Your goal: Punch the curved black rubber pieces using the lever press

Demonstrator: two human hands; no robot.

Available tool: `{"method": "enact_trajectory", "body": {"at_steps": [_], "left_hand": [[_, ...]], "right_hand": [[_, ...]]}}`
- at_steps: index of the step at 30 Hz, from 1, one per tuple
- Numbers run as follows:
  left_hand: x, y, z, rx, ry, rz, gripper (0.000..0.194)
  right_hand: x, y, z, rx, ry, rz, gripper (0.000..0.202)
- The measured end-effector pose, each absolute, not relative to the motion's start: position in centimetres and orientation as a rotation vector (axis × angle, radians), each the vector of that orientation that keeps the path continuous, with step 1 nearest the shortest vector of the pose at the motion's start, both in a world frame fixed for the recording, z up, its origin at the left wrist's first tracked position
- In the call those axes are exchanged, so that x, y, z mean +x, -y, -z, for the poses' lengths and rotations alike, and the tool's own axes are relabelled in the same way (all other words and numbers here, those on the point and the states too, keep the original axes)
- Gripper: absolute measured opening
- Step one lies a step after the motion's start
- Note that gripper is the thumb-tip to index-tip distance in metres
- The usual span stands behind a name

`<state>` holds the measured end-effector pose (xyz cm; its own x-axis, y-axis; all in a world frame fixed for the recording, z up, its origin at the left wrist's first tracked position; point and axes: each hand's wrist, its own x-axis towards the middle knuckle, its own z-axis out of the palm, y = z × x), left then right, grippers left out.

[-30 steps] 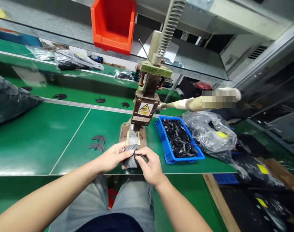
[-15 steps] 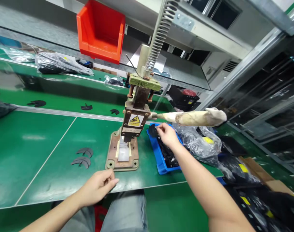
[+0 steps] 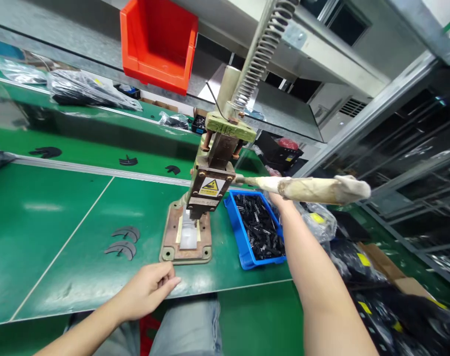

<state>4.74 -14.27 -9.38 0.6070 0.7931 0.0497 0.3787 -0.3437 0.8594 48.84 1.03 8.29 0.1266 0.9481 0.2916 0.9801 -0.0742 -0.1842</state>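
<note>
My left hand (image 3: 150,290) rests at the front edge of the green bench, fingers curled in, with nothing visible in it. Just beyond it stands a hand press (image 3: 206,185) with a pale wrapped lever (image 3: 313,190). My right hand (image 3: 281,201) reaches past a blue bin (image 3: 247,247) to the plastic bags behind it. The lever covers most of that hand, so its fingers are hidden. Small black parts (image 3: 257,222) fill the bin. Two black curved pieces, an upper one (image 3: 127,232) and a lower one (image 3: 123,248), lie left of the press.
An orange-red bin (image 3: 158,49) sits on the shelf above. Several black pieces lie on the green strip (image 3: 87,153) behind the bench. Clear plastic bags (image 3: 317,222) and cardboard (image 3: 375,262) are at the right. A tall spring (image 3: 267,49) rises from the press.
My right hand has moved from above the blue bin, where it held a black curved piece, to behind the lever. That piece is out of sight. My left hand stays put.
</note>
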Motion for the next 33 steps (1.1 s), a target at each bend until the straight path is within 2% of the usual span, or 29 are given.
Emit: {"method": "enact_trajectory", "body": {"at_steps": [5, 8, 16, 23, 28, 30, 33], "left_hand": [[4.8, 14.4, 9.3, 1.972, -0.933, -0.577, 0.039], [4.9, 14.7, 9.2, 1.98, -0.947, -0.566, 0.037], [4.8, 15.3, 9.2, 1.988, -0.982, -0.605, 0.037], [4.6, 14.9, 9.5, 1.891, -0.963, -0.695, 0.037], [4.7, 15.0, 7.9, 1.797, -0.957, -0.88, 0.024], [4.9, 15.4, 6.6, 1.782, -0.912, -0.985, 0.014], [5.2, 15.8, 4.8, 1.847, -0.819, -1.097, 0.029]], "right_hand": [[48.5, 4.6, -3.5, -2.223, 2.111, -0.252, 0.038], [47.7, 6.6, -1.4, -2.272, 2.17, -0.327, 0.04], [46.9, 7.2, 0.0, -2.326, 2.076, -0.18, 0.036], [46.8, 9.7, -2.2, -2.035, 1.892, 0.059, 0.03], [40.4, 14.1, -1.7, -1.622, 1.951, 0.023, 0.038], [36.8, 16.0, -0.3, -1.457, 1.999, -0.053, 0.049], [32.1, 18.0, 2.1, -1.169, 2.037, -0.155, 0.072]]}}
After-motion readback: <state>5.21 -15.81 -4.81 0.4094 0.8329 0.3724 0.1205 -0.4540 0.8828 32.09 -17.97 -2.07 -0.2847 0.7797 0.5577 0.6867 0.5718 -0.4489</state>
